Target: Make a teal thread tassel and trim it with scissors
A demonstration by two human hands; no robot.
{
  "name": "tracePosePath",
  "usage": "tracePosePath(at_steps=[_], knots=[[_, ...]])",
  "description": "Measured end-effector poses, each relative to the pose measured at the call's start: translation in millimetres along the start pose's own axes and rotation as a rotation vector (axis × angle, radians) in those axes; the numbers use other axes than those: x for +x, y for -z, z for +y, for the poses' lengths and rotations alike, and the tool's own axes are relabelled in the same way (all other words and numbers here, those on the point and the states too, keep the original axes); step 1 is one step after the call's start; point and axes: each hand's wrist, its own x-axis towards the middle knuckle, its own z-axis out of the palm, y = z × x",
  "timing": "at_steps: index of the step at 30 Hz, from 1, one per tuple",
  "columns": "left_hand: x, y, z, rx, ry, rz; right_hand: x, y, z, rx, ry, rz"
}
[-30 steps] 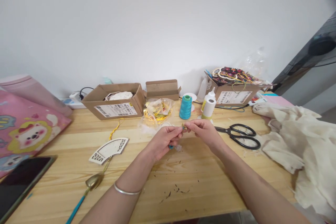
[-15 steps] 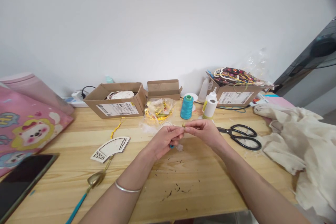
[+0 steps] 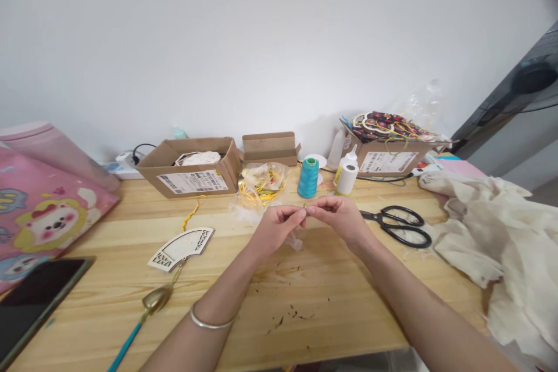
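Above the middle of the table, my left hand (image 3: 279,226) and my right hand (image 3: 335,215) meet fingertip to fingertip, both closed in a pinch. Between them shows a tiny gold-coloured ring (image 3: 306,207), too small to make out well. A clear scrap of plastic (image 3: 295,240) is partly seen below my left hand. To the left lies a white fan-shaped piece (image 3: 183,249) with a yellow cord (image 3: 188,220) at its top. Under it hangs a gold bell-shaped part (image 3: 156,299) with a teal tassel (image 3: 125,346). Black-handled scissors (image 3: 403,225) lie beside my right hand, their blades partly hidden.
Behind the hands stand a teal thread spool (image 3: 308,178), glue bottles (image 3: 347,179) and a bag of yellow cords (image 3: 262,186). Cardboard boxes (image 3: 192,177) line the wall. A phone (image 3: 41,296) lies left, cream cloth (image 3: 514,244) right. Dark scraps (image 3: 292,314) dot the table front.
My left fingers have shifted slightly, and the teal bit seen under that hand is now hidden. The gold ring shows a little more clearly between the fingertips. The view has moved slightly.
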Motion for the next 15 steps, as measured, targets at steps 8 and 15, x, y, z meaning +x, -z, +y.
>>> tracePosePath(at_steps=[8, 15], knots=[[2.2, -3.1, -5.6, 0.212, -0.231, 0.149, -0.1, -5.8, 0.4, 0.066, -0.018, 0.056], [3.1, 0.3, -5.2, 0.276, -0.230, 0.136, -0.7, -5.0, 4.3, 0.049, 0.028, 0.024]])
